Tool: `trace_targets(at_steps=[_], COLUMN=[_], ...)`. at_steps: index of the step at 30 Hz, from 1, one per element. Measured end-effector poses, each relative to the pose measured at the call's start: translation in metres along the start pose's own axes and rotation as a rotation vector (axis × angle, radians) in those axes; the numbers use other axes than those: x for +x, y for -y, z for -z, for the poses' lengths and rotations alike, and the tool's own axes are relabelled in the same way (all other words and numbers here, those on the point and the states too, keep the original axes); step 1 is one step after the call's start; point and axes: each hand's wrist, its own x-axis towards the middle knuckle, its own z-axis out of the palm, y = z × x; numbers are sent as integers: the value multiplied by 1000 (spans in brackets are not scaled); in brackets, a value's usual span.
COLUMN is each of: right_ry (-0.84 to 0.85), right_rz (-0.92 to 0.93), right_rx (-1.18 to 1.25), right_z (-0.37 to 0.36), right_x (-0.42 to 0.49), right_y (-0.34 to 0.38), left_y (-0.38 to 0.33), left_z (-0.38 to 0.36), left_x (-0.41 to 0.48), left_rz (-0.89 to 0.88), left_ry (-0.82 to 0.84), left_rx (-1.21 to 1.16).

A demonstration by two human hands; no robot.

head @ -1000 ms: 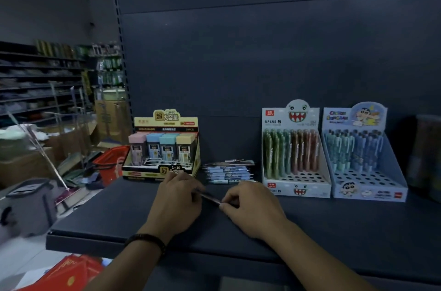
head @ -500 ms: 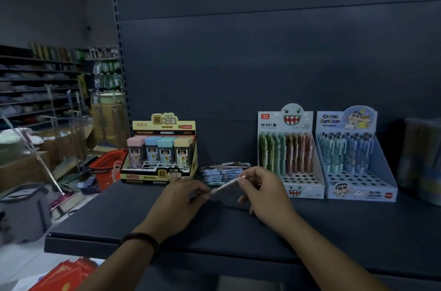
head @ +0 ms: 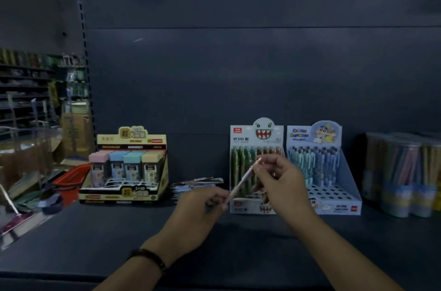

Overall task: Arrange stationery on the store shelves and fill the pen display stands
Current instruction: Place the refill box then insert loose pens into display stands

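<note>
Both my hands hold one slim pen [head: 243,179] slanted up to the right, over the dark shelf [head: 119,238]. My left hand [head: 200,214] pinches its lower end; my right hand [head: 281,183] pinches its upper end, in front of the monster-face pen display stand [head: 255,138]. That stand holds green and brown pens at the back, with open holes in front. A blue cartoon pen stand [head: 334,185] is beside it on the right, also partly filled. A small pile of loose pens [head: 198,184] lies between the stands and the yellow box.
A yellow display box [head: 128,166] of pastel lead cases stands at the left of the shelf. Clear tubs of pencils [head: 401,174] sit at the far right. Beyond the shelf's left end are a red basket [head: 69,181], cartons and other shelving.
Both hands lifted the pen off the shelf and carried it up and to the right, toward the monster-face stand. The view also shifted right.
</note>
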Motion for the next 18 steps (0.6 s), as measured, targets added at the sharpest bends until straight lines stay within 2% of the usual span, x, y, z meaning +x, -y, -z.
trace_targets(at_steps=[7,15,18], right_ry=[-157,-243,-279], right_rz=[202,311,425], right_rx=[-89,-299,-364], right_z=[52,74,73], right_x=[46,85,82], right_y=[0,-29,-38], left_y=[-36,-33,-32], left_z=[-49,-85,-91], left_x=[43,52,50], left_rz=[-70,-281,-338], left_ry=[-113,1,50], left_rx=[-31,287,409])
